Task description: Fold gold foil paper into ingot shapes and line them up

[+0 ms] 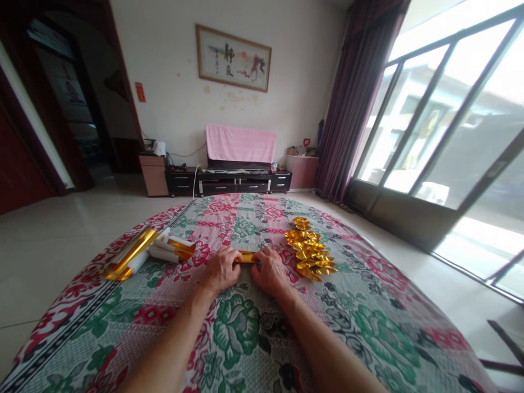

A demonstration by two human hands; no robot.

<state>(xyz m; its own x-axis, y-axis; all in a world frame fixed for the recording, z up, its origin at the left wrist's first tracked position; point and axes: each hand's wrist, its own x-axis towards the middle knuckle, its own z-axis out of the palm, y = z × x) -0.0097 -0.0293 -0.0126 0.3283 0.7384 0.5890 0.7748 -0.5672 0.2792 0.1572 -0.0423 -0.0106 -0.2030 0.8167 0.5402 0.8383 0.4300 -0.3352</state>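
In the middle of the table (184,333), between the two hands, there is a narrow gold strip (246,257). The left hand (223,271) has its fingers curled closed on one end, and the right hand (271,271) closes in the same way on the other end. Only the short part between them is visible, so I cannot tell how the ends lie under the fingers.

For good work here, I think both hands should press with equal force, because such shiny paper probably wrinkles easily. It is better to hold the edges parallel and to support the strip on the table. If one side pulls more, the strip may twist or tear.

To the right lies a row of folded gold pieces (311,252), near the right hand but apart from it. To the left are gold and white rolls (135,255), some overlapping. The surface has a patterned cloth (380,338) with green and red flowers.

Beyond it, a pink cover (241,143) hangs above a low black cabinet (221,186), with a framed picture (234,59) on the wall. At the right, a purple curtain (347,98) hangs beside bright windows (426,109).
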